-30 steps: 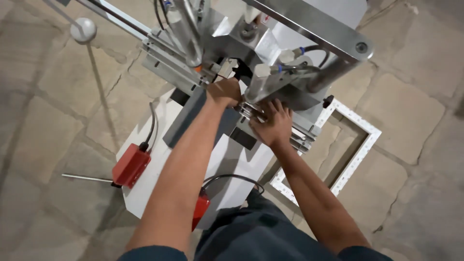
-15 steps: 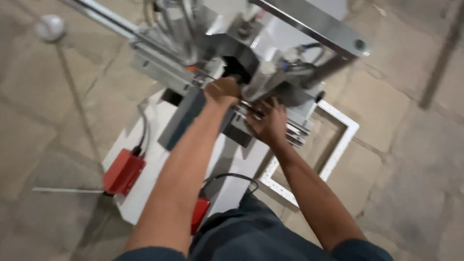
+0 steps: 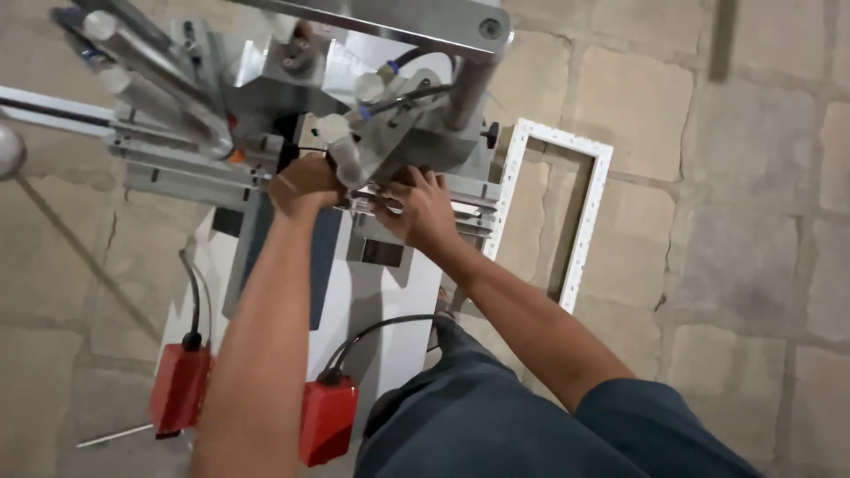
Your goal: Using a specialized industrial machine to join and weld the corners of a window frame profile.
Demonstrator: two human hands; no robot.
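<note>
Both hands work under the grey machine head [image 3: 390, 133]: left hand [image 3: 305, 184] apparently fisted, right hand [image 3: 421, 211] fingers spread on metal profiles [image 3: 469, 208].

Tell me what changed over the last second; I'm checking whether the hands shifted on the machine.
Mostly the view swung: the white frame and machine sit differently in the picture. The left hand and right hand stayed pressed at the same spot under the machine head. Both red pedals stayed put.
</note>
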